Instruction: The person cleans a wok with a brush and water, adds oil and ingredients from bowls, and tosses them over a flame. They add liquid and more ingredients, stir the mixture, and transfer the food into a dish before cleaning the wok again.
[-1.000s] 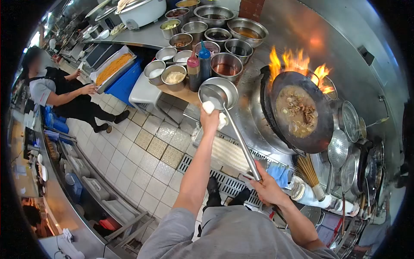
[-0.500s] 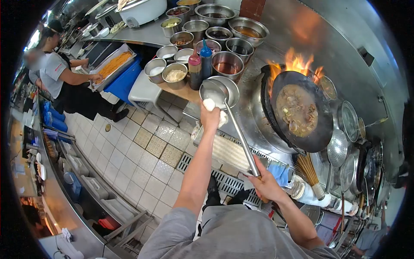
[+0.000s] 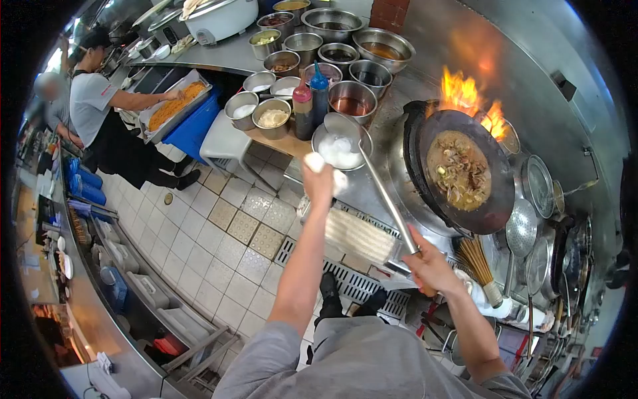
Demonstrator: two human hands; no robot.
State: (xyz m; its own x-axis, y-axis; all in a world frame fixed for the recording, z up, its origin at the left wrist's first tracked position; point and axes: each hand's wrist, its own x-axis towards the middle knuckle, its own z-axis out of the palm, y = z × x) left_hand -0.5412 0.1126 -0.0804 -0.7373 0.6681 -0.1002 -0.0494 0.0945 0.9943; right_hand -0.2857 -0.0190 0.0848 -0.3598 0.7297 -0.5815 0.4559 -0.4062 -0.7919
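Note:
My right hand (image 3: 430,265) is closed around the long handle of a metal ladle (image 3: 387,199). Its scoop overlaps the far side of a steel bowl (image 3: 369,158) with white contents, at the counter's edge. In my left hand (image 3: 318,185) is a bunched white cloth (image 3: 339,182), close to the near side of that bowl. To the right, a dark wok (image 3: 500,189) sits tilted on the stove, holding clams (image 3: 457,156) in brown sauce. Flames (image 3: 460,93) rise behind its rim.
Two squeeze bottles (image 3: 319,93) stand behind the steel bowl, with several seasoning bowls (image 3: 272,118) around them. A perforated skimmer (image 3: 520,226) and a bamboo brush (image 3: 480,269) lie right of the stove. At left a co-worker (image 3: 91,100) reaches into a tray of orange food (image 3: 176,106).
The ladle's scoop has tilted and shifted toward the bowl's far side, exposing the white contents. My right hand has moved slightly right and up. The flames and the co-worker's arm have moved.

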